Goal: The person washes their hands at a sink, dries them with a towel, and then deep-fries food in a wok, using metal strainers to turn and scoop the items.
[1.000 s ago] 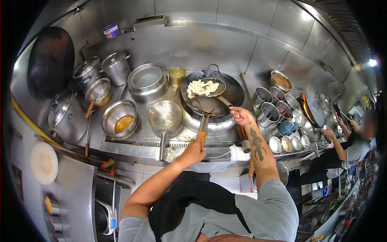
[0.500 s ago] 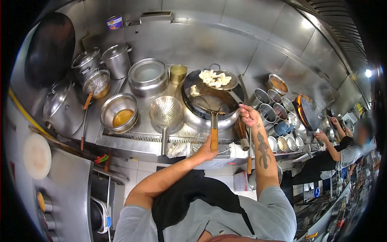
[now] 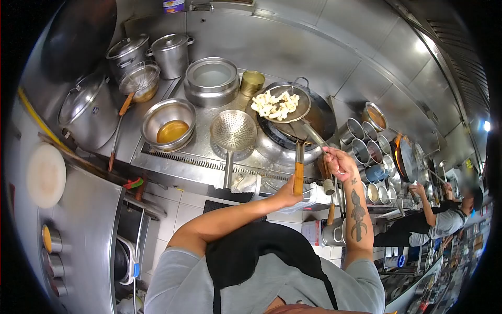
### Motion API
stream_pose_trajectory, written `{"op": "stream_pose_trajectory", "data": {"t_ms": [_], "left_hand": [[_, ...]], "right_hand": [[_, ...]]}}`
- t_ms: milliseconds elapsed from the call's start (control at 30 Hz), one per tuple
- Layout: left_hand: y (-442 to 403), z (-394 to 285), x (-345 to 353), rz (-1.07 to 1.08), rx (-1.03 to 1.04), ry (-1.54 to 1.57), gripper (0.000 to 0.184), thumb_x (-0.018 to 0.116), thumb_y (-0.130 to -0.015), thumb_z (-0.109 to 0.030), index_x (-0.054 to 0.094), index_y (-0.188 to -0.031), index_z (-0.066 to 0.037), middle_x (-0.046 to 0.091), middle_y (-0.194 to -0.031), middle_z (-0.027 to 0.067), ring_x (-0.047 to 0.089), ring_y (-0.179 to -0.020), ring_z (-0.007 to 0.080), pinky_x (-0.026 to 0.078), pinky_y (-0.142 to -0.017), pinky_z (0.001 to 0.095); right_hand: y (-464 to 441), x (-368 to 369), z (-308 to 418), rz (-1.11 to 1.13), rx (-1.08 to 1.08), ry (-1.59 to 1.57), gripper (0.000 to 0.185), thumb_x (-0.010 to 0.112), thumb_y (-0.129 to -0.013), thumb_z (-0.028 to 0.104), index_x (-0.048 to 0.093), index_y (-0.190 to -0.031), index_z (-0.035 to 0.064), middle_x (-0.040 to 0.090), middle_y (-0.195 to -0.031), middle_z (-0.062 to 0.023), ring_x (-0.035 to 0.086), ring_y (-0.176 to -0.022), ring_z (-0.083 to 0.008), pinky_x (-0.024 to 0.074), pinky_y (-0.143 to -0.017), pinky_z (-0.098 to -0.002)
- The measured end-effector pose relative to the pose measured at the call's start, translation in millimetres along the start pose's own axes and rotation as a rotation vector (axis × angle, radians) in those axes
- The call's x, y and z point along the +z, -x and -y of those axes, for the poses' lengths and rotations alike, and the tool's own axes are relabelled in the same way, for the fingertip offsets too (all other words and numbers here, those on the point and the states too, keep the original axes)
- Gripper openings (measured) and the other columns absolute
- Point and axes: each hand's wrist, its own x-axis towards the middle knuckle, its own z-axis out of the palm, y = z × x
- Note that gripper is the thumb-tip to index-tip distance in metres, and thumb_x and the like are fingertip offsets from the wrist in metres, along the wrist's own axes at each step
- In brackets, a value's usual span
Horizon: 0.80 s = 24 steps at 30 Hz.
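My left hand [image 3: 287,192] is closed round the wooden handle [image 3: 298,179] of a tool whose metal end reaches into the dark wok [image 3: 327,118]. In my right hand [image 3: 340,161] is the metal handle of a round strainer ladle [image 3: 299,111], held over the wok. Pale, whitish food pieces [image 3: 275,105] lie heaped on its left side. The far end of the wooden-handled tool is hidden behind the ladle.
Left of the wok are a perforated ladle [image 3: 234,131], a bowl of yellow liquid [image 3: 169,125], a large pot [image 3: 211,82] and a tin [image 3: 252,82]. Metal containers [image 3: 360,150] stand right. A co-worker [image 3: 444,220] is beside a flaming wok [image 3: 407,158].
The ladle with the food has moved left and towards me over the wok. The view has shifted, so the pots and the wok sit further right and higher. Both hands keep their holds.
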Motion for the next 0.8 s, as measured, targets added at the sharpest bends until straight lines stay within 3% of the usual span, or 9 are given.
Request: {"op": "stream_pose_trajectory", "data": {"t_ms": [67,200,400,467,567,600,700,767,800], "left_hand": [[-1.8,5.9,3.7,-0.083,0.237,-0.119,0.094,0.067,-0.076,-0.010,0.006,-0.147,-0.007,0.051,-0.116,0.0173,0.057,-0.096,0.0214,0.050,-0.076,0.0313],[0.8,-6.5,-0.8,0.048,0.048,0.114,0.092,0.069,-0.075,-0.012,0.010,-0.145,-0.004,0.049,-0.117,0.0154,0.052,-0.104,0.0218,0.046,-0.087,0.0319],[-4.4,-0.1,0.6,0.007,0.059,0.213,0.086,0.070,-0.072,-0.014,0.018,-0.140,-0.002,0.048,-0.117,0.0168,0.052,-0.105,0.0240,0.045,-0.087,0.0349],[-11.2,6.8,3.5,-0.080,0.085,0.237,0.078,0.071,-0.069,-0.016,0.027,-0.132,-0.002,0.048,-0.116,0.0203,0.051,-0.110,0.0287,0.043,-0.091,0.0377],[-16.3,-2.9,-1.7,-0.279,0.120,-0.052,0.078,0.072,-0.068,-0.019,0.028,-0.131,-0.002,0.048,-0.117,0.0221,0.052,-0.110,0.0326,0.042,-0.091,0.0397],[-13.9,-13.9,-9.6,-0.207,0.028,0.039,0.079,0.072,-0.067,-0.022,0.029,-0.129,0.001,0.049,-0.117,0.0241,0.053,-0.109,0.0368,0.042,-0.092,0.0413],[-25.6,5.4,-22.9,-0.166,-0.005,-0.166,0.077,0.072,-0.067,-0.024,0.031,-0.126,0.003,0.052,-0.113,0.0242,0.055,-0.106,0.0375,0.043,-0.090,0.0414],[-46.2,30.3,-35.2,-0.047,-0.231,-0.295,0.068,0.070,-0.070,-0.024,0.038,-0.127,-0.005,0.047,-0.126,0.0225,0.051,-0.113,0.0340,0.042,-0.092,0.0391],[-24.0,-40.8,-55.8,0.001,-0.390,-0.367,0.067,0.069,-0.071,-0.026,0.039,-0.129,-0.012,0.045,-0.130,0.0222,0.048,-0.118,0.0343,0.041,-0.095,0.0392]], "right_hand": [[-4.9,18.1,-8.9,0.013,0.025,0.112,0.022,0.045,-0.096,0.017,0.056,-0.108,0.0017,0.056,-0.072,-0.0068,0.041,-0.038,-0.0076,0.0279,-0.030,-0.0200],[-19.3,78.9,-36.0,-0.159,0.084,0.552,0.025,0.050,-0.093,0.016,0.056,-0.111,-0.0004,0.057,-0.066,-0.0046,0.041,-0.037,-0.0074,0.0279,-0.030,-0.0201],[-51.7,91.1,-79.8,-0.075,-0.120,0.930,0.028,0.045,-0.095,0.018,0.057,-0.112,-0.0012,0.054,-0.062,-0.0023,0.043,-0.038,-0.0079,0.0305,-0.034,-0.0225],[-49.5,92.7,-75.8,-0.109,-0.132,0.900,0.027,0.046,-0.094,0.018,0.060,-0.106,-0.0026,0.055,-0.060,-0.0030,0.044,-0.038,-0.0079,0.0325,-0.035,-0.0233],[-38.2,104.9,-60.8,-0.148,-0.118,0.867,0.026,0.046,-0.094,0.017,0.060,-0.104,-0.0023,0.055,-0.061,-0.0027,0.043,-0.038,-0.0074,0.0329,-0.035,-0.0225],[-38.0,102.8,-57.6,-0.128,-0.127,0.828,0.025,0.044,-0.095,0.016,0.058,-0.107,-0.0018,0.055,-0.062,-0.0025,0.043,-0.038,-0.0074,0.0325,-0.035,-0.0218],[-36.2,99.9,-41.8,-0.135,-0.145,0.698,0.026,0.045,-0.095,0.017,0.056,-0.111,-0.0005,0.055,-0.064,-0.0027,0.044,-0.038,-0.0077,0.0305,-0.034,-0.0200],[-35.2,97.2,-28.0,-0.164,-0.154,0.605,0.027,0.047,-0.094,0.019,0.055,-0.112,0.0002,0.056,-0.065,-0.0030,0.045,-0.037,-0.0081,0.0289,-0.033,-0.0189],[-39.3,88.7,-22.8,-0.212,-0.158,0.542,0.029,0.050,-0.093,0.020,0.053,-0.115,0.0016,0.057,-0.066,-0.0034,0.046,-0.037,-0.0085,0.0279,-0.032,-0.0180]]}}
